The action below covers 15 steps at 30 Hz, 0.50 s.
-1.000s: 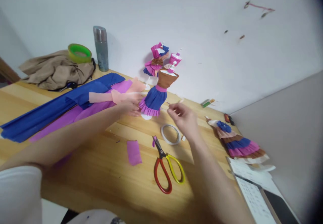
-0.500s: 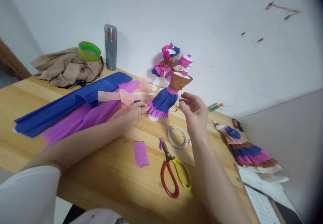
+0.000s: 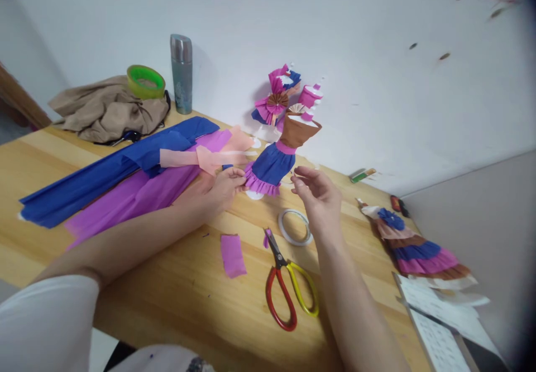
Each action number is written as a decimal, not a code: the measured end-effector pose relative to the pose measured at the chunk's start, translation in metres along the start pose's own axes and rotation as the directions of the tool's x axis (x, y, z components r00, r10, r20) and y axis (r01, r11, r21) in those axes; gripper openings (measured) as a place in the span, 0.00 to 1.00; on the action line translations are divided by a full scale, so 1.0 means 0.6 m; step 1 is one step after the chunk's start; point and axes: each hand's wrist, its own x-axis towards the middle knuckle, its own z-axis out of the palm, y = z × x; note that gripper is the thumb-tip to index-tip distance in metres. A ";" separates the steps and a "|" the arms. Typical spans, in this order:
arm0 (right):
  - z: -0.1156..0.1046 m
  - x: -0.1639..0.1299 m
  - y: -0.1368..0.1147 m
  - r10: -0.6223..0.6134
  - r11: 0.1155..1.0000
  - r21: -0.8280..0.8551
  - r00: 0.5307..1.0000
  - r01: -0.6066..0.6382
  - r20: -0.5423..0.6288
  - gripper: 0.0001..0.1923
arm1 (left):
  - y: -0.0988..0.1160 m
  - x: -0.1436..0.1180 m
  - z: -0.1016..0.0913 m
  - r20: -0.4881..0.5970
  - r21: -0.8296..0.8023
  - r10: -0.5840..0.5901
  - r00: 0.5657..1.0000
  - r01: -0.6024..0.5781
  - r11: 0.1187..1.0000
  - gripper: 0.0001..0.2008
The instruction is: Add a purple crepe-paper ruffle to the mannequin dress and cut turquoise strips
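A small crepe-paper dress (image 3: 274, 162) stands slightly tilted on the table, with a brown top, pink waistband, blue skirt and ruffled purple hem. At the hem's left edge, my left hand (image 3: 229, 186) has its fingers pinched on the paper. My right hand (image 3: 316, 193) is just right of the skirt, fingers curled and a little apart, seemingly holding nothing. Below the hands lie a roll of white tape (image 3: 281, 228), scissors (image 3: 281, 266) with one red and one yellow handle, and a purple paper piece (image 3: 233, 256).
Blue crepe paper (image 3: 84, 185) and purple crepe paper (image 3: 138, 210) spread on the left. Behind are a brown cloth (image 3: 100, 112), green tape roll (image 3: 134, 90) and flask (image 3: 182, 76). Other paper dresses (image 3: 276, 104) stand at the wall; a layered one (image 3: 422, 252) lies right, near papers (image 3: 435, 327).
My right hand has come a little lower and closer to the skirt, its fingers drawing nearer together. My left hand stays at the hem. The view has shifted slightly.
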 end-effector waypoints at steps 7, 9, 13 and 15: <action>0.002 -0.005 -0.004 0.010 1.000 -0.018 1.000 -0.009 0.024 0.15 | 0.010 -0.008 0.005 0.042 -0.035 -0.087 0.995 0.088 0.996 0.10; 0.003 -0.005 -0.005 0.018 1.000 -0.019 1.000 -0.018 0.024 0.15 | 0.011 -0.010 0.006 0.036 -0.043 -0.098 0.995 0.100 0.994 0.11; 0.004 -0.006 -0.003 0.034 0.999 -0.014 0.999 -0.034 0.037 0.15 | 0.010 -0.010 0.006 0.016 -0.057 -0.113 0.994 0.113 0.992 0.09; 0.004 -0.007 -0.001 0.027 1.000 -0.006 0.999 -0.027 0.043 0.15 | 0.010 -0.010 0.005 0.010 -0.070 -0.120 0.993 0.121 0.990 0.08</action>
